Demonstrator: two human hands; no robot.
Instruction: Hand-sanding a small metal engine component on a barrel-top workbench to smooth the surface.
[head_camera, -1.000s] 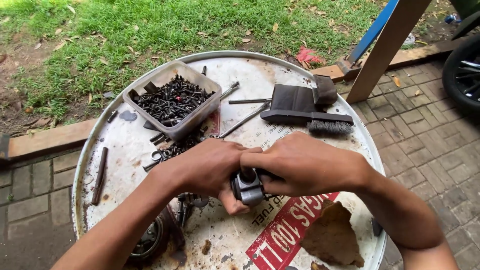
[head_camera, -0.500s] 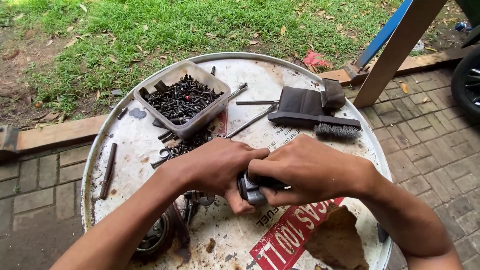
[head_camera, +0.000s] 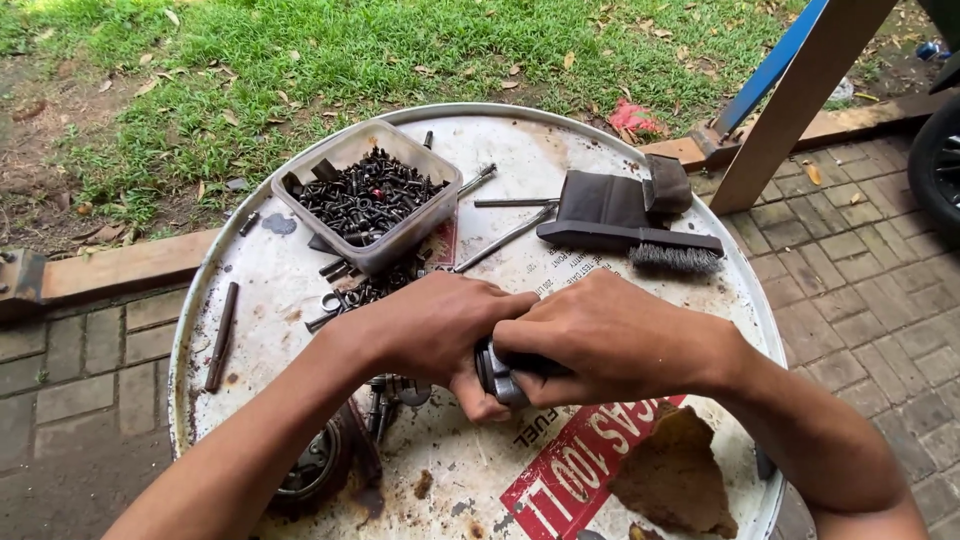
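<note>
Single view, head-worn camera. It looks steeply down and forward from the person's own eye line onto a round white drum-top worktop (head_camera: 300, 270), which fills most of the picture; its near edge runs out at the bottom. Close range: both forearms enter from the bottom corners, and the left hand (head_camera: 440, 330) and right hand (head_camera: 610, 335) meet just below centre, large in frame. The lens faces away from the body, so the far rim lies toward the top, with grass (head_camera: 350, 50) beyond it and brick paving (head_camera: 860, 270) right and left. A slanted wooden post (head_camera: 800, 100) cuts the upper right corner. No second view to compare overlap.
</note>
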